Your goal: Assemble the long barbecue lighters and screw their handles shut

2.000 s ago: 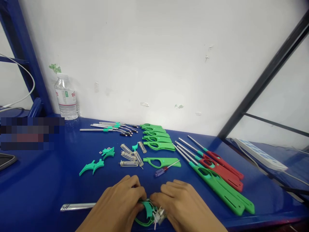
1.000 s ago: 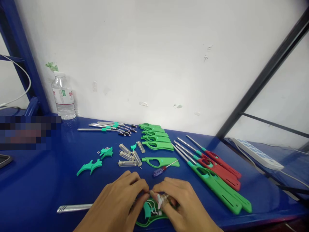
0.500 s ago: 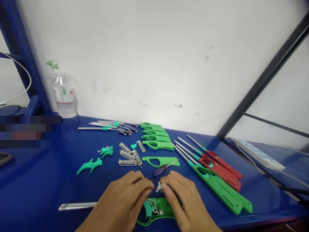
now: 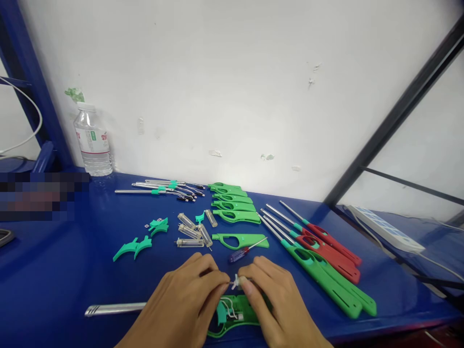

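Right in front of me lies an opened green lighter casing with white wires and a turquoise trigger inside. Its metal tube sticks out to the left. Over the casing, my right hand is closed around a small clear part with a white valve-like end; most of the part is hidden by the fingers, and it resembles the clear fuel tanks on the table. My left hand is closed too, thumb and forefinger pinched at the tip of that white end. A purple-handled screwdriver lies just beyond.
Several clear fuel tanks, turquoise triggers and metal tubes with wires lie behind my hands. Green casing halves are stacked centrally. Whole green lighters and red lighters lie right. A water bottle stands by the wall.
My left fingertips have come in to the white end of the part in my right hand. The view has shifted slightly; the table items stay put.
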The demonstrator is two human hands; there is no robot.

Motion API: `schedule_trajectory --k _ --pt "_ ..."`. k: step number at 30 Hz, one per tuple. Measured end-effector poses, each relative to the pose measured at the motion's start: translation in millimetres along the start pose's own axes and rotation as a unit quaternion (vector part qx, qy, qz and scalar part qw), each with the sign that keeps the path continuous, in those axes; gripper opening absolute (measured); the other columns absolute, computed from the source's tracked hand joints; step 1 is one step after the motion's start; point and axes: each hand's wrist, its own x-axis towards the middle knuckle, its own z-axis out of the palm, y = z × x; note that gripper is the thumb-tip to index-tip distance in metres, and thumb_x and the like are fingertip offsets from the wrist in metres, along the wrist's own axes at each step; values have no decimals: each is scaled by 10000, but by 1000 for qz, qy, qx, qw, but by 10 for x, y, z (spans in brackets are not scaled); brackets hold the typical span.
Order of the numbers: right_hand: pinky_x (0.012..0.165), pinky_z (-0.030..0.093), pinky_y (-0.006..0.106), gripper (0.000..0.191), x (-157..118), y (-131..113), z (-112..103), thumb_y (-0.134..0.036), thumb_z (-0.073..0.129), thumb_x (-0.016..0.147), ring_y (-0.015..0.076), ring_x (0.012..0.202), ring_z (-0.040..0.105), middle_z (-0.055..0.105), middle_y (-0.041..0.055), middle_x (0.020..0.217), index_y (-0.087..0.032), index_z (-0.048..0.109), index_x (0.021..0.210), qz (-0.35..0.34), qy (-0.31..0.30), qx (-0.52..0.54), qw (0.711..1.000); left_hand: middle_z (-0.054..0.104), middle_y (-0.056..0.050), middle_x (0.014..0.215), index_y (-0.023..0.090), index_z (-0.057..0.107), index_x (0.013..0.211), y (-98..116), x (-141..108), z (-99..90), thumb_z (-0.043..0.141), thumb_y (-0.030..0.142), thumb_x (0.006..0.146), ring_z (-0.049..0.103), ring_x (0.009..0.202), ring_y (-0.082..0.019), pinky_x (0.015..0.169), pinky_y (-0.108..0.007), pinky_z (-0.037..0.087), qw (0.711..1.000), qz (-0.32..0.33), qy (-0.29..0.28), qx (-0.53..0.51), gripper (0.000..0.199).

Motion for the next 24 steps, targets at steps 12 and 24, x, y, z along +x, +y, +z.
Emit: schedule_trajectory --k 12,24 --pt "862 616 315 507 76 -15 24 -418 279 1298 201 865 829 863 18 986 -269 731 1126 -43 32 -20 998 724 -26 942 247 724 972 67 14 34 461 55 1072 731 785 -204 616 -294 572 995 47 33 77 340" --pt "862 628 326 460 67 18 36 -407 311 1292 214 856 824 842 19 957 -267 737 1192 -46 24 -15 999 720 -26 945 246 723 986 73 -11 27 468 -14 1010 718 798 -209 625 -303 578 994 58 31 84 364"
